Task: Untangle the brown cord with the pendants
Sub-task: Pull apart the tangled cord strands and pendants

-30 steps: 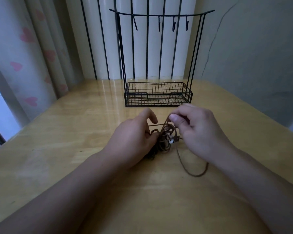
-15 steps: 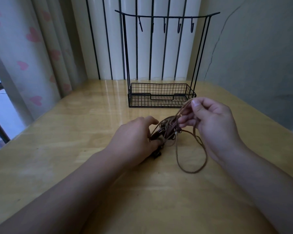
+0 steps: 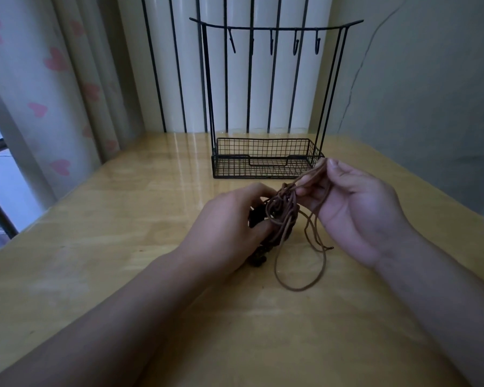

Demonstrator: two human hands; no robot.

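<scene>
The cord (image 3: 284,216), brown and knotted into a dense tangle, is held between two bare hands just above a tan wooden table (image 3: 123,247). The left hand (image 3: 229,227) is curled round the near side of the tangle, fingers bent inward and gripping the bundle, the back of the hand toward the camera. Dark lumps hang under and beside this hand, low against the tabletop; they may be the pendants, though the dim light leaves their shape unclear. The right hand (image 3: 352,210) is raised a little higher, palm turned toward the camera, pinching strands of cord between thumb and forefinger near the fingertips; the strands run taut from that pinch down into the tangle. The other fingers of this hand are loosely bent behind the strands. From the tangle a long loose loop of cord drops onto the table between the two forearms, and one thin free end pokes out just beside the right palm.

Behind the hands, well apart from them, a black wire rack (image 3: 266,160) stands upright on the table, with a mesh basket at its base and a top bar carrying small hooks. A curtain (image 3: 53,88) printed with pink hearts hangs at the left.
</scene>
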